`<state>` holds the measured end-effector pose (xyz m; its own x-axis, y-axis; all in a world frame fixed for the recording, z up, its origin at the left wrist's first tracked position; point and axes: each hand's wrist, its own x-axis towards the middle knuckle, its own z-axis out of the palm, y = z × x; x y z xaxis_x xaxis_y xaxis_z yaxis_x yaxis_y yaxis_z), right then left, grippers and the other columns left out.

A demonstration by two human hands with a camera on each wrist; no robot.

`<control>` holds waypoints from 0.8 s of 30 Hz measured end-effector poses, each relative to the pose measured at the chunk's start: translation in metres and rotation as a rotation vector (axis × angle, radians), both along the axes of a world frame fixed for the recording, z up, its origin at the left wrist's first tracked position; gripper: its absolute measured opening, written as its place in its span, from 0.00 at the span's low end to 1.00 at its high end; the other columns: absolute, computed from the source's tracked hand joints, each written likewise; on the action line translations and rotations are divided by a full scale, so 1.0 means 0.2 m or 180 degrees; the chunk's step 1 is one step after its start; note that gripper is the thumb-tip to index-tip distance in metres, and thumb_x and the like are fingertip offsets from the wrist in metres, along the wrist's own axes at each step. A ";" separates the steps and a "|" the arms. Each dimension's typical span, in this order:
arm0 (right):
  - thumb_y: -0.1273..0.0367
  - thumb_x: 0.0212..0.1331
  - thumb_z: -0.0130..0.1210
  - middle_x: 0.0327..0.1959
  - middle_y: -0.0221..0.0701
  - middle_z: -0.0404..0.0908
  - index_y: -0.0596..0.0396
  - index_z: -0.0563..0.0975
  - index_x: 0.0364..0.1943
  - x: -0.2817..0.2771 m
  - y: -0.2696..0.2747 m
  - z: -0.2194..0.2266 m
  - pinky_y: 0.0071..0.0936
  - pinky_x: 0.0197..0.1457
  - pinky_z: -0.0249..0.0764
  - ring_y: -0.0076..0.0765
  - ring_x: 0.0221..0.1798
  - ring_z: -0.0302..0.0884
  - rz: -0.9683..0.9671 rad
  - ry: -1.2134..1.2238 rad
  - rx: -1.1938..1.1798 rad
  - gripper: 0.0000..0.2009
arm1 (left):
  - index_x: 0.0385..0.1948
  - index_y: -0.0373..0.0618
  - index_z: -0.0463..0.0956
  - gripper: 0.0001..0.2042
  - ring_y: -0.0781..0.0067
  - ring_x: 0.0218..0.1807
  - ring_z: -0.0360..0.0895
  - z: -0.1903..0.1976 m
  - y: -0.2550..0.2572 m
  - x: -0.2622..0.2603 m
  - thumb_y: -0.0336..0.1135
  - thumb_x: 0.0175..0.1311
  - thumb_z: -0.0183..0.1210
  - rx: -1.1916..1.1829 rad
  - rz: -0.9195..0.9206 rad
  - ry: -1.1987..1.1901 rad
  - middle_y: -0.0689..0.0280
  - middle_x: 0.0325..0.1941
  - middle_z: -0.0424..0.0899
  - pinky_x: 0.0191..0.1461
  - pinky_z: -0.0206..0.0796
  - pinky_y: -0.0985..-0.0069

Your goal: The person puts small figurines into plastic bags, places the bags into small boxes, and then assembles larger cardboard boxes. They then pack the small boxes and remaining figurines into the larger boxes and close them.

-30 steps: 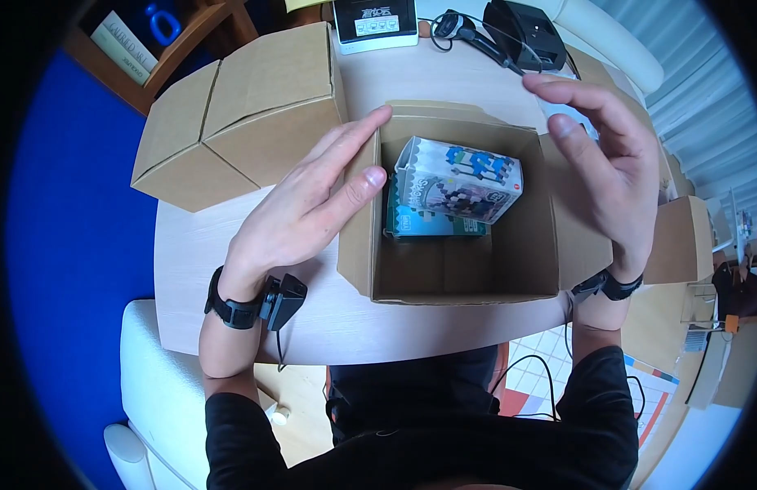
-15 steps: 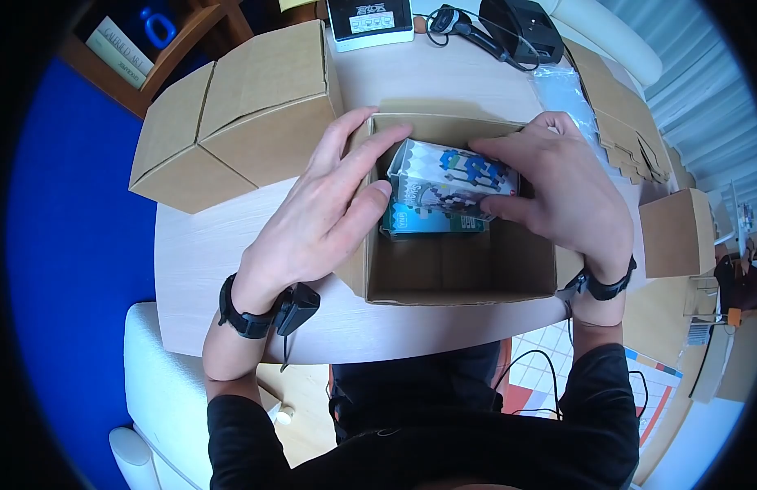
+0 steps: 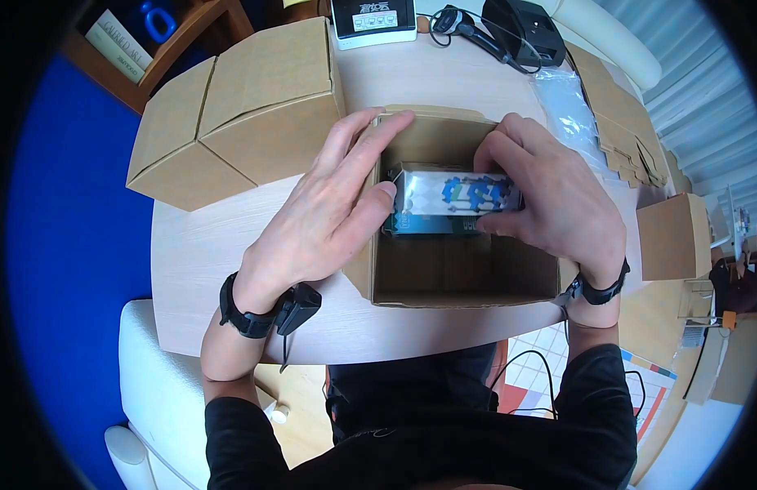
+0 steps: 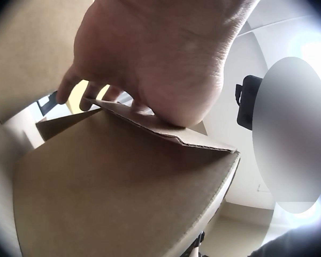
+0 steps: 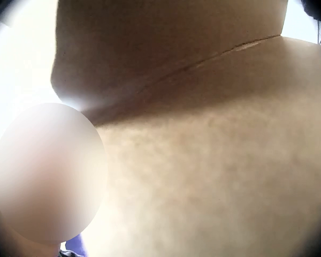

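An open cardboard box (image 3: 456, 282) stands at the table's front. Inside it, a white toy box (image 3: 427, 192) printed with blue figures lies above a teal box (image 3: 431, 224), covering much of it. My right hand (image 3: 550, 188) grips the white toy box by its right end, thumb on the near side and fingers on the far side. Along the box's left rim rests my left hand (image 3: 309, 204), fingers straight and thumb tip over the inside. The left wrist view has the left hand (image 4: 150, 59) lying over a folded flap (image 4: 166, 128); cardboard fills most of the right wrist view.
Two closed cardboard boxes (image 3: 264, 69) sit at the left. Behind are a white device with a dark screen (image 3: 374, 20), a handheld scanner (image 3: 468, 33) and a black machine (image 3: 521, 37). Clear plastic (image 3: 566, 102) and flattened cardboard (image 3: 619, 114) lie at right.
My right hand came down from above the right flap into the box and took hold of the white toy box. That box turned, its blue-figure side now facing up. The left hand shifted slightly inward.
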<state>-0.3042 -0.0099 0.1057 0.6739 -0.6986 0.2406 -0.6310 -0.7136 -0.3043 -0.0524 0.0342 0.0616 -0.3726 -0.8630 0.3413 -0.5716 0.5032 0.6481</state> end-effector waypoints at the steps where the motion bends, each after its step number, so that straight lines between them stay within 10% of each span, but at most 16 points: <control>1: 0.68 0.37 0.70 0.30 0.31 0.72 0.52 0.75 0.34 -0.01 -0.01 0.00 0.36 0.42 0.69 0.43 0.40 0.73 0.0200 0.0080 0.0041 0.18 | 0.68 0.46 0.59 0.28 0.40 0.65 0.65 0.00 0.00 0.00 0.30 0.62 0.47 -0.0002 0.0005 -0.0009 0.43 0.67 0.58 0.67 0.59 0.59; 18: 0.67 0.47 0.67 0.33 0.35 0.82 0.53 0.82 0.37 -0.02 -0.04 0.00 0.36 0.46 0.72 0.46 0.40 0.77 0.0312 0.0254 0.0587 0.13 | 0.69 0.47 0.57 0.28 0.39 0.68 0.61 0.02 0.01 -0.01 0.31 0.64 0.45 0.0107 -0.0004 0.0002 0.44 0.68 0.57 0.69 0.57 0.58; 24: 0.67 0.53 0.63 0.33 0.37 0.81 0.55 0.80 0.37 -0.09 0.02 0.06 0.36 0.43 0.73 0.46 0.40 0.78 0.0100 -0.0888 -0.0163 0.10 | 0.69 0.46 0.56 0.27 0.43 0.69 0.61 0.01 0.01 0.00 0.35 0.67 0.46 -0.0159 0.0077 0.0051 0.45 0.67 0.60 0.70 0.55 0.60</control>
